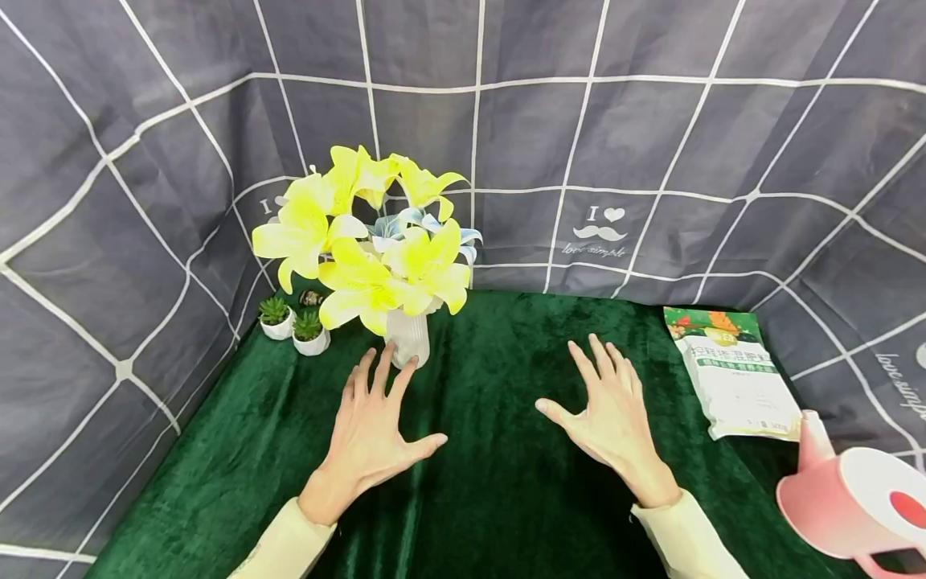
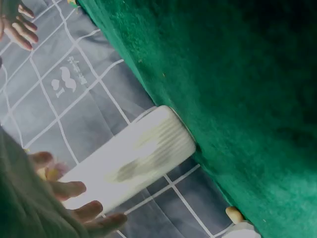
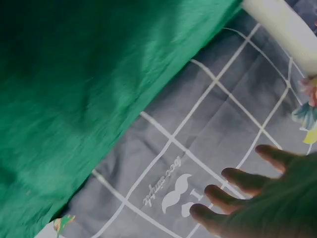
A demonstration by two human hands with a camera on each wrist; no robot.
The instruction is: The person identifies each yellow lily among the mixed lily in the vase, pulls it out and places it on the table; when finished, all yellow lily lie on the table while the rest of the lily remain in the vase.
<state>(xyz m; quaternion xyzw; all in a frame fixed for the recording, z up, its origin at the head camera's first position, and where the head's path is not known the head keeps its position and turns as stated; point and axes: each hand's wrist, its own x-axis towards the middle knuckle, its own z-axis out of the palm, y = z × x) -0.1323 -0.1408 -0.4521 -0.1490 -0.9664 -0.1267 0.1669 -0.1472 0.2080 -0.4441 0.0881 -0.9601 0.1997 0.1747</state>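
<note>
A white ribbed vase (image 1: 407, 338) holds large yellow lilies (image 1: 362, 289) and a few pale blue blooms (image 1: 408, 223). My left hand (image 1: 372, 434) is spread with straight fingers in front of it, and the fingertips overlap the vase's lower part in the head view. In the left wrist view the vase (image 2: 143, 153) stands beyond those fingers (image 2: 89, 210). My right hand (image 1: 608, 410) hovers over the green cloth with fingers spread and nothing in it. Behind the right fingers (image 3: 247, 181), the right wrist view shows the patterned backdrop and part of the vase (image 3: 287, 34).
Small potted succulents (image 1: 309, 334) stand left of the vase. A white bag with a green printed top (image 1: 734, 378) lies at the right, and nearer the front sits a pink watering can (image 1: 832, 507). Grey grid-patterned cloth (image 1: 535, 137) walls the green velvet surface (image 1: 492, 498).
</note>
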